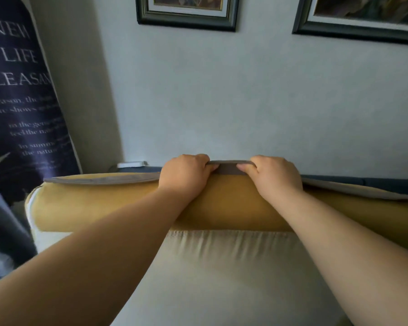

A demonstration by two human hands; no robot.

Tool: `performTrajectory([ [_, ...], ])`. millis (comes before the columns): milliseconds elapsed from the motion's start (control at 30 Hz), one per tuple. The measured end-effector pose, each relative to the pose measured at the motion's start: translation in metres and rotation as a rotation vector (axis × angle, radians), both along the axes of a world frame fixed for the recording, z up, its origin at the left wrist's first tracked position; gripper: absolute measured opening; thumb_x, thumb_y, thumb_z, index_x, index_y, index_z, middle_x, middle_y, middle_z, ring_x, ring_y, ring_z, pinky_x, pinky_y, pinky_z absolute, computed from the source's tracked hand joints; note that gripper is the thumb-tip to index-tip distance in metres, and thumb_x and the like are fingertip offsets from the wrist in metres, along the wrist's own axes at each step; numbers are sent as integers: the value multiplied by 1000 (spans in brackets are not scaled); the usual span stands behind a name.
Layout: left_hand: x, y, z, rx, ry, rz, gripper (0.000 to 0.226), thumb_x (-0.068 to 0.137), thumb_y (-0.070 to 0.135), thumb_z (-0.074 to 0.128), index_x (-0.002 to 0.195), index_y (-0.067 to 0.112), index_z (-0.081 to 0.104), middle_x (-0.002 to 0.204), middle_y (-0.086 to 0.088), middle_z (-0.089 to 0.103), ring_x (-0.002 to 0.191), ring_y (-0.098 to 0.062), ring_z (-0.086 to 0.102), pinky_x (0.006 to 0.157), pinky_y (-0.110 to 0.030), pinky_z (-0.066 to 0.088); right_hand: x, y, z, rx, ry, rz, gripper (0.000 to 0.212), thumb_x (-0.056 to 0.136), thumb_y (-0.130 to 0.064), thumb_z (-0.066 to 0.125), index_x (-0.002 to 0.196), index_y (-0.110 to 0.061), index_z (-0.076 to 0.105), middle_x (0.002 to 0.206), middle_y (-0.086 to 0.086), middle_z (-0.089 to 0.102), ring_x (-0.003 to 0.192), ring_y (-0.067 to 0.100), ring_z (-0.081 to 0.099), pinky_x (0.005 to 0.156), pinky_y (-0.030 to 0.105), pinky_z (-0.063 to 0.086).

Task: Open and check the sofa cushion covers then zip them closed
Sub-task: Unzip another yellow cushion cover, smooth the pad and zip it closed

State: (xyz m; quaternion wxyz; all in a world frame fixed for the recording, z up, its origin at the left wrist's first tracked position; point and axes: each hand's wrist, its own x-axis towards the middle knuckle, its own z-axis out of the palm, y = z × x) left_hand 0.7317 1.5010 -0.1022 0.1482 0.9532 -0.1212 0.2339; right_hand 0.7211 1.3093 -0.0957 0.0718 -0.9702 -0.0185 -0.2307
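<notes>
In the head view, your arms reach straight forward. Your left hand [185,172] and right hand [275,176], close together, curl round the grey cover edge [227,168] on the far side of the yellow foam cushion [104,208], which lies crosswise.

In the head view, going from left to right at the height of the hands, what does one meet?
Dark banner with text → small white object → left hand → grey cover edge → right hand.
</notes>
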Motion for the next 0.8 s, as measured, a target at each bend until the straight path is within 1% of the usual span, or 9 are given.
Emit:
performTrajectory([
  [100, 38, -3, -9, 13, 80, -9, 35, 98, 49, 40, 76, 23, 47, 91, -6, 64, 88, -29, 58, 65, -34, 41, 37, -3, -6, 9, 121, 5, 47, 97, -59, 39, 76, -20, 55, 72, -3, 49, 74, 22, 49, 60, 33, 34],
  [167, 66, -7, -33, 9, 174, -15, 33, 97, 50, 41, 78, 25, 50, 92, -3, 64, 87, -26, 58, 65, -33, 41, 66, -6, -28, 23, 222, 10, 46, 97, -59, 39, 72, -22, 52, 74, -4, 51, 74, 21, 50, 57, 33, 32],
  [233, 95, -13, -67, 31, 278, -18, 32, 98, 50, 38, 83, 25, 53, 91, -1, 64, 83, -23, 58, 64, -33, 42, 95, -10, -64, 38, 325, 0, 44, 97, -59, 38, 74, -24, 51, 78, -4, 56, 75, 19, 53, 54, 32, 31],
  [367, 171, -36, -114, 56, 396, 18, 33, 99, 49, 36, 84, 25, 54, 84, 1, 60, 79, -22, 57, 69, -34, 48, 170, -31, -115, 27, 371, -10, 42, 98, -60, 34, 79, -27, 52, 81, -4, 58, 74, 17, 55, 58, 32, 39],
  [467, 225, -50, -129, 92, 491, 58, 32, 99, 48, 39, 79, 25, 50, 84, 1, 57, 80, -22, 55, 67, -34, 44, 228, -41, -134, -3, 443, -10, 45, 97, -62, 35, 80, -25, 53, 80, -3, 58, 73, 17, 54, 61, 33, 43],
  [567, 269, -46, -156, 84, 532, 150, 35, 97, 51, 39, 74, 26, 46, 79, 3, 54, 76, -19, 53, 63, -33, 39, 279, -36, -164, 34, 471, 0, 45, 95, -63, 38, 78, -24, 53, 79, -3, 58, 72, 18, 54, 62, 34, 45],
  [633, 290, -39, -173, 82, 542, 190, 32, 94, 53, 39, 80, 27, 50, 78, 5, 55, 74, -18, 52, 62, -32, 39, 305, -32, -182, 64, 496, 24, 43, 94, -63, 40, 78, -25, 53, 78, -3, 58, 71, 16, 54, 58, 32, 42],
  [700, 310, -37, -188, 87, 526, 199, 30, 93, 51, 36, 89, 27, 53, 80, 5, 57, 73, -16, 53, 62, -32, 40, 329, -29, -195, 77, 528, 62, 42, 95, -61, 42, 79, -25, 54, 77, -4, 59, 71, 16, 56, 58, 31, 43],
  [800, 331, -35, -215, 70, 495, 207, 33, 93, 49, 34, 83, 25, 54, 75, 5, 57, 67, -14, 52, 59, -31, 40, 360, -23, -218, 54, 586, 102, 39, 96, -58, 39, 81, -25, 54, 78, -4, 59, 72, 15, 56, 61, 32, 46],
])
